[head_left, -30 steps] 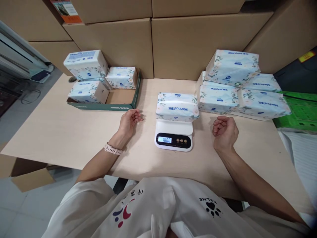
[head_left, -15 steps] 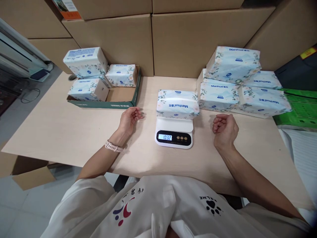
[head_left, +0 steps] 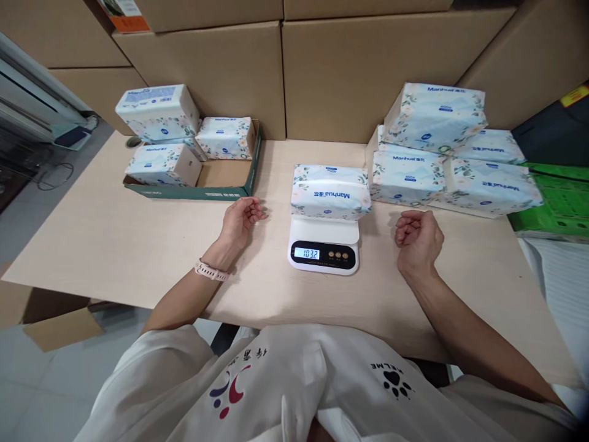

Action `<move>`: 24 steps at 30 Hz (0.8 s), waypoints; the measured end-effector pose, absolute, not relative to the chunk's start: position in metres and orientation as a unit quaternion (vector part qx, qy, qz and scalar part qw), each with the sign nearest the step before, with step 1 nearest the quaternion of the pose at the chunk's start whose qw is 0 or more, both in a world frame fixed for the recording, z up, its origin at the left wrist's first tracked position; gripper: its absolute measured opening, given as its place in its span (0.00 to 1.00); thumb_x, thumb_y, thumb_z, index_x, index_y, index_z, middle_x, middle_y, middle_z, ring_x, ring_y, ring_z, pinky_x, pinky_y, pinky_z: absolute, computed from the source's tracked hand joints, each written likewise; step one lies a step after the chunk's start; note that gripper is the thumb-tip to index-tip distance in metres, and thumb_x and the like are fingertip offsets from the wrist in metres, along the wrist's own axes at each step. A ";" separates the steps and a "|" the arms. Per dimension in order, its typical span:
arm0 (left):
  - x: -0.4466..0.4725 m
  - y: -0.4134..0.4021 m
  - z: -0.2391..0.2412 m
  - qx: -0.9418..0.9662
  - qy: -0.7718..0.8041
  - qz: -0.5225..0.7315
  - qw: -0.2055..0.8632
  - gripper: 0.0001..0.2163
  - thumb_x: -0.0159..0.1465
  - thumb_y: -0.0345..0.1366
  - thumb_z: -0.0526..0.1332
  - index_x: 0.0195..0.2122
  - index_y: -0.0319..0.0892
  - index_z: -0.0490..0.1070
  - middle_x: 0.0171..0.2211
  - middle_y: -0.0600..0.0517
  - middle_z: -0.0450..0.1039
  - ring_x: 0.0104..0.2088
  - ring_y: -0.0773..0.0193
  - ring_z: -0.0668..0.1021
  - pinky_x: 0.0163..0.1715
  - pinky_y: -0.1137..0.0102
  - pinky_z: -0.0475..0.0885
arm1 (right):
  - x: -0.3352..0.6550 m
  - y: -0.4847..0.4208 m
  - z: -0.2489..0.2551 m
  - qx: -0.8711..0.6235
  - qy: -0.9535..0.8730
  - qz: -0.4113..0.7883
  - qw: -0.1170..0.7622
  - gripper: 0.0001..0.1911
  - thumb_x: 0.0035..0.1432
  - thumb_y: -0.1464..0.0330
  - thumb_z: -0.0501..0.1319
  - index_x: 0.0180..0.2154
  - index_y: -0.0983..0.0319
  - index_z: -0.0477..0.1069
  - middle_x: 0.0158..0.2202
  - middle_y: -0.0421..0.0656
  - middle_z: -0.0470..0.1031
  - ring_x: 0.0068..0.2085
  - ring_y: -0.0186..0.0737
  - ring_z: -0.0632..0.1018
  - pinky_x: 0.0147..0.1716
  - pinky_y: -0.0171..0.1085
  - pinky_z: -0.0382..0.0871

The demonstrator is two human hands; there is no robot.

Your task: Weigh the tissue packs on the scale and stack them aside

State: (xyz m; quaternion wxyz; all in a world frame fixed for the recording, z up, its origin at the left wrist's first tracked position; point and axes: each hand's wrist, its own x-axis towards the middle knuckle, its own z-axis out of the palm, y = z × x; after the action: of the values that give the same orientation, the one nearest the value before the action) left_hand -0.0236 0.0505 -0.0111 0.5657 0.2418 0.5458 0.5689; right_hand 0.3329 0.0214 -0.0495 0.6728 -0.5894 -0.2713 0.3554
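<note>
A pack of tissues (head_left: 330, 191) with a blue floral wrapper lies across the back of a white digital kitchen scale (head_left: 323, 245), whose lit display reads 103.2. My left hand (head_left: 240, 222) rests on the table left of the scale, near the front corner of a shallow green carton. Its fingers are loosely bent and slightly apart, with nothing in them. To the right of the scale lies my right hand (head_left: 419, 240), fingers curled into a loose fist and holding nothing visible. Neither hand touches the scale or the pack.
Several tissue packs stand in the green carton (head_left: 193, 192) at the left. More packs (head_left: 408, 178) are stacked at the back right, beside a green plastic-wrapped bundle (head_left: 559, 199). Large cardboard boxes (head_left: 396, 77) wall off the table's rear. An open box (head_left: 64, 328) sits on the floor.
</note>
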 end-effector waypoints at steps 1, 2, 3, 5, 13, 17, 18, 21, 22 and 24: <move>-0.024 0.050 -0.011 0.242 0.545 0.569 0.566 0.03 0.61 0.32 0.64 0.32 0.37 0.76 0.26 0.52 0.74 0.27 0.68 0.75 0.34 0.70 0.77 | 0.333 0.021 -0.050 -0.589 -0.275 0.355 0.672 0.21 0.64 0.49 0.60 0.29 0.58 0.76 0.24 0.39 0.70 0.20 0.31 0.62 0.16 0.33 0.47; -0.024 0.050 -0.011 0.242 0.544 0.570 0.567 0.03 0.61 0.32 0.64 0.32 0.37 0.76 0.27 0.51 0.74 0.27 0.68 0.75 0.34 0.70 0.77 | 0.333 0.021 -0.050 -0.589 -0.276 0.355 0.671 0.22 0.64 0.48 0.60 0.29 0.57 0.75 0.24 0.39 0.70 0.20 0.31 0.62 0.16 0.33 0.46; -0.024 0.050 -0.011 0.243 0.543 0.570 0.567 0.03 0.61 0.31 0.64 0.32 0.37 0.76 0.27 0.51 0.74 0.27 0.68 0.75 0.34 0.70 0.77 | 0.334 0.021 -0.051 -0.589 -0.277 0.354 0.671 0.22 0.64 0.48 0.60 0.28 0.57 0.75 0.24 0.39 0.70 0.20 0.31 0.62 0.15 0.33 0.46; -0.024 0.050 -0.011 0.242 0.543 0.570 0.567 0.03 0.61 0.31 0.64 0.32 0.37 0.76 0.27 0.51 0.75 0.27 0.68 0.76 0.34 0.70 0.77 | 0.335 0.021 -0.052 -0.588 -0.278 0.354 0.672 0.22 0.64 0.47 0.60 0.28 0.57 0.75 0.24 0.39 0.69 0.20 0.31 0.62 0.15 0.33 0.46; -0.025 0.051 -0.014 0.246 0.544 0.570 0.565 0.04 0.60 0.32 0.65 0.32 0.37 0.76 0.27 0.51 0.75 0.27 0.67 0.76 0.34 0.69 0.77 | 0.336 0.021 -0.055 -0.584 -0.288 0.347 0.675 0.24 0.64 0.46 0.61 0.28 0.56 0.76 0.24 0.40 0.69 0.20 0.32 0.62 0.14 0.34 0.47; -0.025 0.051 -0.012 0.243 0.544 0.569 0.566 0.04 0.60 0.32 0.64 0.32 0.37 0.76 0.27 0.51 0.75 0.27 0.67 0.76 0.34 0.69 0.77 | 0.335 0.021 -0.053 -0.584 -0.282 0.352 0.675 0.23 0.63 0.47 0.61 0.27 0.57 0.77 0.23 0.40 0.69 0.20 0.31 0.63 0.15 0.34 0.47; -0.025 0.051 -0.012 0.244 0.544 0.568 0.567 0.04 0.61 0.32 0.64 0.32 0.37 0.76 0.26 0.51 0.75 0.27 0.67 0.76 0.34 0.69 0.77 | 0.335 0.020 -0.053 -0.584 -0.282 0.352 0.675 0.23 0.63 0.47 0.62 0.27 0.58 0.77 0.24 0.40 0.69 0.20 0.31 0.63 0.15 0.34 0.47; -0.024 0.050 -0.010 0.247 0.544 0.567 0.567 0.03 0.61 0.31 0.64 0.31 0.37 0.76 0.26 0.51 0.75 0.27 0.67 0.76 0.35 0.70 0.78 | 0.334 0.020 -0.051 -0.586 -0.277 0.356 0.674 0.25 0.63 0.46 0.62 0.27 0.59 0.76 0.23 0.40 0.69 0.19 0.30 0.63 0.15 0.33 0.48; -0.024 0.050 -0.010 0.247 0.545 0.566 0.567 0.03 0.61 0.31 0.64 0.31 0.38 0.76 0.26 0.51 0.75 0.27 0.67 0.76 0.35 0.70 0.78 | 0.334 0.020 -0.051 -0.586 -0.275 0.356 0.673 0.26 0.63 0.45 0.62 0.27 0.59 0.75 0.23 0.39 0.69 0.19 0.30 0.63 0.15 0.32 0.48; -0.024 0.050 -0.010 0.249 0.547 0.565 0.565 0.03 0.60 0.31 0.64 0.31 0.38 0.76 0.27 0.51 0.75 0.28 0.67 0.76 0.35 0.70 0.78 | 0.334 0.020 -0.051 -0.587 -0.273 0.359 0.672 0.26 0.64 0.45 0.62 0.27 0.60 0.75 0.24 0.39 0.69 0.19 0.29 0.63 0.16 0.31 0.48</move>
State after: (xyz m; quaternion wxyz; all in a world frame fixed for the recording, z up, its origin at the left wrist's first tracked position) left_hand -0.0240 0.0497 -0.0101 0.5652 0.2494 0.5468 0.5652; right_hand 0.3343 0.0203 -0.0513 0.6725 -0.5871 -0.2731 0.3585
